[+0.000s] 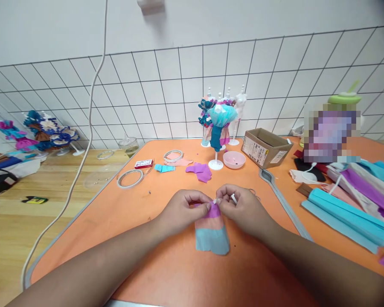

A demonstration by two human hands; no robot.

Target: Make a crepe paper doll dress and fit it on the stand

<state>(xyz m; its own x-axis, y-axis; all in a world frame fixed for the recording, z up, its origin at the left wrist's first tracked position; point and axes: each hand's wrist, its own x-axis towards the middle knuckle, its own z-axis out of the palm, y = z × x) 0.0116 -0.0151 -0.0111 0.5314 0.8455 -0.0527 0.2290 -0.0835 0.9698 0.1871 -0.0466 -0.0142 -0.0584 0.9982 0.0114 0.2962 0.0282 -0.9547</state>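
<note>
A layered piece of crepe paper [212,239], purple on top, then peach, then light blue, hangs above the orange table. With thumb and finger, my left hand [185,211] pinches its upper left edge. My right hand [245,212] is closed at the top edge, its fingertips on a small white bit that I cannot identify for sure. Something white also shows between the right hand's fingers. Just beyond the hands lie purple crepe scraps [201,171]. A small dress form [223,115] in a turquoise and teal paper dress stands on a white base behind them.
Tape rolls [130,179], a red-and-white box [144,163] and a blue scrap [165,168] lie at the left. Farther back are a pink bowl [234,160] and a cardboard box [266,147]. Crepe rolls [347,217] cover the right side. A white cable [91,100] hangs at the left.
</note>
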